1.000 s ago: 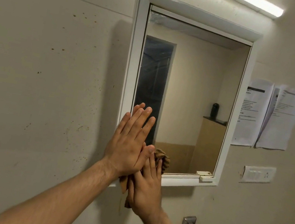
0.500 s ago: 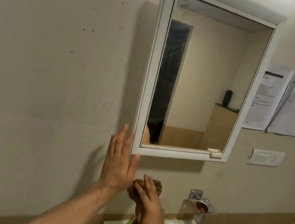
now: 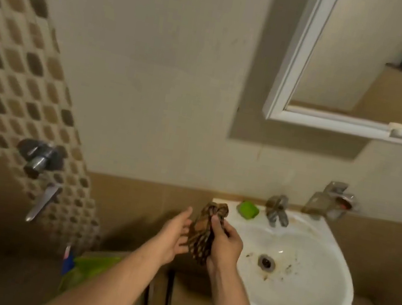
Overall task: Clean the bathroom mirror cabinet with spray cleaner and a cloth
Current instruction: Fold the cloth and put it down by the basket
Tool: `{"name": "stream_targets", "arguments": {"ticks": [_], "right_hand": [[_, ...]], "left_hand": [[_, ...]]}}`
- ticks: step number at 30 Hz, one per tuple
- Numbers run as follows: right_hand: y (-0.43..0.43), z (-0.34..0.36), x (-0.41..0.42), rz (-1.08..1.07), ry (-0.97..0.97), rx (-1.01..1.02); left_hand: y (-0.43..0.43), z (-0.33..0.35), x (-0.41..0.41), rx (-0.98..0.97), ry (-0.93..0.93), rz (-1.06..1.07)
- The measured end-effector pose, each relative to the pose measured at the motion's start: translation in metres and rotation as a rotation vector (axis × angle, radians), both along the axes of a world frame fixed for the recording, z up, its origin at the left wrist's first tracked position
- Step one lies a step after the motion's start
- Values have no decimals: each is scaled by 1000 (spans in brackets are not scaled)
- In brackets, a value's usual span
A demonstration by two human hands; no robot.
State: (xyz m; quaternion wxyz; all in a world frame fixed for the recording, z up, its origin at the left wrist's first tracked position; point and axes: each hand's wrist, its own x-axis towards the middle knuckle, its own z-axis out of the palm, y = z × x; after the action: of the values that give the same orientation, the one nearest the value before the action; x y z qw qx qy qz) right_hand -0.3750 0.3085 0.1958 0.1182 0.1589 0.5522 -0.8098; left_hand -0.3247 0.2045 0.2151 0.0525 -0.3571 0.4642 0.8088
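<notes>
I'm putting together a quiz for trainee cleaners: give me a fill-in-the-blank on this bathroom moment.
1. Only the ___ hand grips the cloth.
2. The green object sits on the sink rim, to the ___ of the tap.
3. The mirror cabinet hangs ___ the sink.
Missing words: right; left; above.

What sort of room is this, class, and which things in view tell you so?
Most likely a small bathroom: a white ceramic washbasin with a chrome tap, a white-framed mirror cabinet above.
</notes>
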Motion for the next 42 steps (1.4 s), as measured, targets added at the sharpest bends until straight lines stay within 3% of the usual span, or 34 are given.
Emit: {"name": "stream_targets", "arguments": {"ticks": [4, 9, 14, 19, 22, 26, 29, 33, 36, 39, 42], "right_hand": [[-13, -15, 45, 39, -30, 87], [-9, -32, 86, 88, -78, 81], [10, -54, 103, 85, -87, 185], [25, -71, 112, 244, -2, 526], [35, -79, 116, 504, 217, 786], [40, -88, 119, 751, 360, 1055], [40, -86, 117, 802, 469, 1221], [26, -72, 117, 770, 616, 901], [9, -61, 120, 740, 700, 829], [5, -57, 119, 610, 702, 888], [11, -57, 114, 693, 648, 1084]], "left_hand": [[-5, -28, 43, -188, 20, -6], [-8, -46, 85, -310, 28, 163], [-30, -57, 116, -248, -74, 397], [-32, -65, 127, -399, -92, 383], [-34, -63, 126, -444, -89, 370], [-31, -56, 120, -518, -25, 251], [-30, -50, 117, -720, 33, 91], [-31, -42, 113, -931, 68, -233], [-33, -30, 109, -1073, 63, -329], [-42, -14, 108, -1189, 48, -426], [-56, -1, 113, -1264, 41, -439]]}}
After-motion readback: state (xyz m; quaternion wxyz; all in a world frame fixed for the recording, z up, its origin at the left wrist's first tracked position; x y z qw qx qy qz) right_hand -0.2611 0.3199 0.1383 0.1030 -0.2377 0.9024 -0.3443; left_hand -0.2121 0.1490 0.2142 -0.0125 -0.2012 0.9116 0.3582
